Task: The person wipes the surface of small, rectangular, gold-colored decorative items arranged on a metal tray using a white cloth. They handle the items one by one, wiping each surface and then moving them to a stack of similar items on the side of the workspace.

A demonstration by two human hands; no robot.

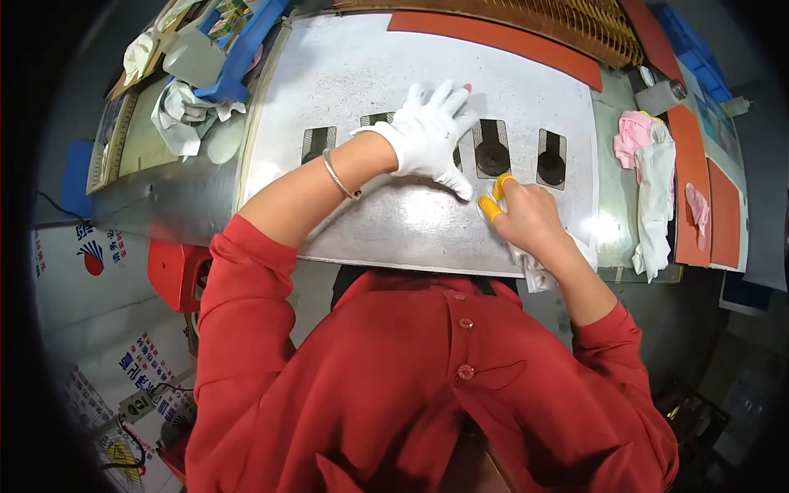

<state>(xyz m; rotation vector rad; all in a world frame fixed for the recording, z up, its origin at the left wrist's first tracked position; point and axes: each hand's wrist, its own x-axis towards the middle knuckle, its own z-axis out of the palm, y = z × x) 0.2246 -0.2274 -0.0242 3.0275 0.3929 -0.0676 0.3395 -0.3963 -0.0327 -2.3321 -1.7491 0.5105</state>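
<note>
My left hand (426, 138), in a white glove with one fingertip showing at the middle, lies flat with fingers spread on a pale, scuffed sheet (353, 74). Beneath and beside it is a row of several dark mesh-edged pieces, each with a black round-ended shape; the glove partly hides some. One such mesh piece (493, 152) lies just right of the glove, and another mesh piece (551, 160) is further right. My right hand (532, 220) wears yellow finger cots on two fingers. It is closed on a crumpled white cloth (538, 273), just below the row.
Orange strips (493, 41) and a brown slotted rack (526, 16) line the far edge. At right lie a pink cloth (634, 135) and a long white cloth (655, 197). A blue tray (246, 62) and a white container (194, 57) stand at far left. A red stool (174, 271) is below.
</note>
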